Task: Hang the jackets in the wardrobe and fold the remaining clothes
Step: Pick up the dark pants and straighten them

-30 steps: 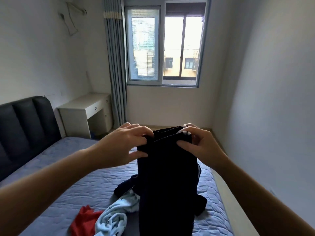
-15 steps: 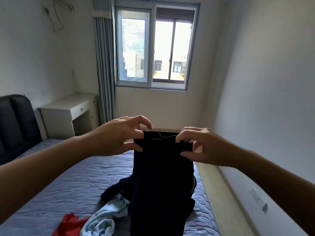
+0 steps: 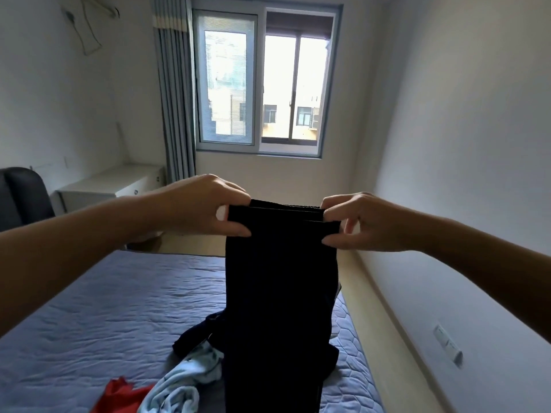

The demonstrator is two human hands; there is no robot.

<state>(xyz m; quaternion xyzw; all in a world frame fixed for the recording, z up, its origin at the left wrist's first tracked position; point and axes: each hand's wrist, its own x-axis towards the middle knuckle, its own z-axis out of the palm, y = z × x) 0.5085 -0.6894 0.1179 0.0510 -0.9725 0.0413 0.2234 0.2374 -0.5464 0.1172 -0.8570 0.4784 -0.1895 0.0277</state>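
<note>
Nearest, a red garment (image 3: pixel 116 396) and a light blue garment (image 3: pixel 182 386) are heaped on the bed (image 3: pixel 104 308). Above them the black garment (image 3: pixel 280 293) is pinched at its top corners in the closed grip of the left hand (image 3: pixel 205 210) and right hand (image 3: pixel 366 222). Its layers could be skewed if either pinch is slackened.

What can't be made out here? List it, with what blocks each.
Head view:
- The black garment, pinched at its top edge by the left hand and right hand: lower end cut off by the bottom edge; too dark to tell its type.
- The red cloth: cut off by the bottom edge.
- The dark clothing on the bed: mostly hidden behind the black garment.
- The wardrobe: not in view.
</note>
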